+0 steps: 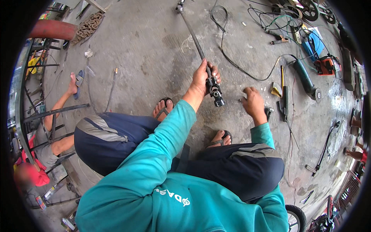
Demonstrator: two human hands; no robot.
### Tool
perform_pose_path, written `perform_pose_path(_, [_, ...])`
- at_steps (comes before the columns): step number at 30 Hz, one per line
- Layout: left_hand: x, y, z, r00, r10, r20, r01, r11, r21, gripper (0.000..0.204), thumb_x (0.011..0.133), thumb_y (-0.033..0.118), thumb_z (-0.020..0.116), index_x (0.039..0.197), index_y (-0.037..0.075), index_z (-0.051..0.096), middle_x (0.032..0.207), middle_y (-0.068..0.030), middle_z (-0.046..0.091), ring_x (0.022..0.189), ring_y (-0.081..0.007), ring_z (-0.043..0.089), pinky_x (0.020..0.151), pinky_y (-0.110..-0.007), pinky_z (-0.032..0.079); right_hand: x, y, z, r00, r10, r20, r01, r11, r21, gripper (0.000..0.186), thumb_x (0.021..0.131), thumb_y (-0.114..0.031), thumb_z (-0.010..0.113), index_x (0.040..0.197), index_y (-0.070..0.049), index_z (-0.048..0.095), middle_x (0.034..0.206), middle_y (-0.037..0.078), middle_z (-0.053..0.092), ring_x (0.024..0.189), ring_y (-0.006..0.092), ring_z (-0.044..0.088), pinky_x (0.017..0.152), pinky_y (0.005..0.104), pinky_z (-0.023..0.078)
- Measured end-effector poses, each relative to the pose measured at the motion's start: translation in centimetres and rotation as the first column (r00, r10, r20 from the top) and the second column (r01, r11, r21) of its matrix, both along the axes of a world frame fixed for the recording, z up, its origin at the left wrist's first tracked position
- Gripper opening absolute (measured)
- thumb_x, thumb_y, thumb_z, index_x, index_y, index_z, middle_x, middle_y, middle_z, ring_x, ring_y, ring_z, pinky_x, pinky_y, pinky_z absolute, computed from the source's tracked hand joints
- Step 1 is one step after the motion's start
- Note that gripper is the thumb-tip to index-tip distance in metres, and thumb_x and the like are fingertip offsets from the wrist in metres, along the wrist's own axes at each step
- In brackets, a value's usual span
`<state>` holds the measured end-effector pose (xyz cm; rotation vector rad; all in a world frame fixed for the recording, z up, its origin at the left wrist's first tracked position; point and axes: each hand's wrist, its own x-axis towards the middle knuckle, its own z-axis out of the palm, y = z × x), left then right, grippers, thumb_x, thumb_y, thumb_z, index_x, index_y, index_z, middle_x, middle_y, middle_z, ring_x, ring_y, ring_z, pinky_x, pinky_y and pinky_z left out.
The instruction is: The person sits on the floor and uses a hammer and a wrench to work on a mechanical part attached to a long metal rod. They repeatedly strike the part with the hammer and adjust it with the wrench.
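My left hand is wrapped round a long steel shaft near its lower end. A black universal joint sticks out below my fingers, and another joint shows at the far end, cut by the picture's edge. To the right, low over the concrete, my right hand has its fingers curled in. A small dark bit shows at its fingertips, too small to name. Just beside that wrist is a dark metal piece, partly hidden.
An angle grinder lies on the right, its cable running across the floor. Tangled wires and a red machine are beyond it. A long shaft lies far right. At left, another person sits by a metal frame, near a chain.
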<state>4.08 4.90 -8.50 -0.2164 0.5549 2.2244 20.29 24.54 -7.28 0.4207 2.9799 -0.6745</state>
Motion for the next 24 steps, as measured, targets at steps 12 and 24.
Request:
perform_pose_path(12, [-1.9, 0.8, 1.1, 0.987, -0.035, 0.156, 0.032, 0.999, 0.021, 0.043, 0.103, 0.056, 0.048, 0.086, 0.017, 0.051, 0.071, -0.0027, 0.046, 0.065, -0.0198, 0.044, 0.06, -0.037, 0.042, 1.4, 7.6, -0.7, 0.974, 0.219, 0.06, -0.21, 0.969, -0.132, 0.019, 0.085, -0.003, 0.059, 0.104, -0.001, 0.053, 0.102, 0.025, 0.065, 0.096, 0.0475, 0.063, 0.082, 0.0511, 0.051])
perform_pose_path(24, [-2.0, 1.0, 4.2, 0.992, 0.01, 0.126, 0.021, 0.969, -0.248, 0.04, 0.104, 0.051, 0.048, 0.086, 0.015, 0.05, 0.071, -0.0023, 0.046, 0.065, -0.0189, 0.047, 0.058, -0.035, 0.043, -8.2, 0.2, 9.7, 0.866, -0.417, -0.276, -0.172, 0.27, -0.947, 0.038, 0.108, -0.036, 0.044, 0.087, -0.005, 0.05, 0.065, 0.003, 0.047, 0.056, 0.0132, 0.044, 0.056, 0.0299, 0.043])
